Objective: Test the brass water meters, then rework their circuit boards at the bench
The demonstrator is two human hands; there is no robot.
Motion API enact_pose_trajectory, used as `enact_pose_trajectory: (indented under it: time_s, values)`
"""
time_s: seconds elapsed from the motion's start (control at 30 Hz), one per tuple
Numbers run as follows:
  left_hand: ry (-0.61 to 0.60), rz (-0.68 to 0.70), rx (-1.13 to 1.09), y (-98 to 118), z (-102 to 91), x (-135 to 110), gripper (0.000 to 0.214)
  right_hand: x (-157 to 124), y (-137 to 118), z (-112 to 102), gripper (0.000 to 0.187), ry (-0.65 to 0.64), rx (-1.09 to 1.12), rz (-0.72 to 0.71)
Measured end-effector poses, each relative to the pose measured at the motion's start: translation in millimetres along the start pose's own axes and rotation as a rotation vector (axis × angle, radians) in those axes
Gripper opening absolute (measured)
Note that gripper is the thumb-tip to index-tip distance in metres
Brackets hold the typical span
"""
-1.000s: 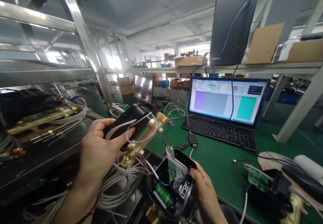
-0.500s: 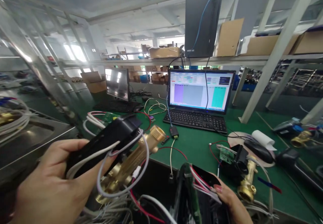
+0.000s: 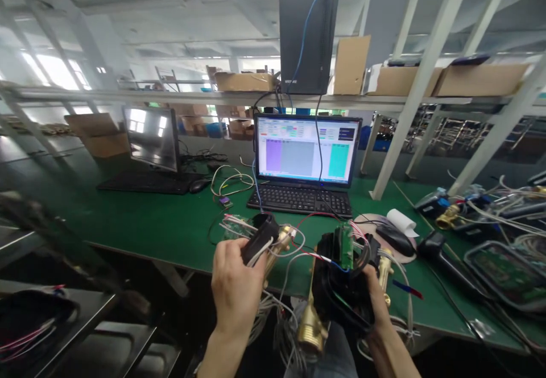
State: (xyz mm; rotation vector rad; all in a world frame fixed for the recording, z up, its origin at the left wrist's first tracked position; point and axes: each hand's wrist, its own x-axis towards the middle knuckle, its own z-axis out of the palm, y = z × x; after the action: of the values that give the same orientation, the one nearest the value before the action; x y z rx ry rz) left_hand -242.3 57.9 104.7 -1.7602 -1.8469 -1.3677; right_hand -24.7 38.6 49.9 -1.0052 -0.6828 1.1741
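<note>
My left hand [image 3: 234, 288] is closed round a black meter housing [image 3: 260, 237] with a brass fitting [image 3: 278, 244] and white wires looped over it. It holds this just above the front edge of the green table [image 3: 162, 224]. My right hand [image 3: 376, 298] grips a second black open housing [image 3: 341, 281] from the right side. A green circuit board [image 3: 344, 245] with coloured wires stands up inside that housing. A brass pipe body [image 3: 310, 324] hangs below it, over my lap. The two units sit side by side, a short gap apart.
A lit monitor [image 3: 307, 149] and keyboard [image 3: 301, 200] stand behind the hands, with a dark monitor [image 3: 151, 137] at the left. A mouse [image 3: 394, 237] on its pad, a handheld scanner [image 3: 441, 253] and more brass wired units [image 3: 447, 216] lie at the right. A metal rack [image 3: 85, 321] stands at the lower left.
The view has swung right, away from the metal rack. Both hands have carried their units in front of the lit monitor, and the open housing in my right hand has come up into full view.
</note>
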Motion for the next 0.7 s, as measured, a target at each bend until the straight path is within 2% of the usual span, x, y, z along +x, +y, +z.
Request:
enact_pose_trajectory:
  time_s: [0.2, 0.33, 0.57, 0.7]
  values:
    - [-0.082, 0.045, 0.076, 2, 31.8, -9, 0.026, 17, 15, 4, 0.024, 0.097, 0.203, 0.166]
    - [-0.128, 0.053, 0.121, 0, 43.5, -10, 0.03, 25, 21, -6, 0.029, 0.13, 0.209, 0.161]
    - [-0.166, 0.062, 0.168, -11, 55.4, -12, 0.023, 44, 6, -21, 0.023, 0.079, 0.177, 0.143]
    - [-0.186, 0.071, 0.195, -14, 61.5, -13, 0.023, 55, 7, -28, 0.023, 0.085, 0.137, 0.109]
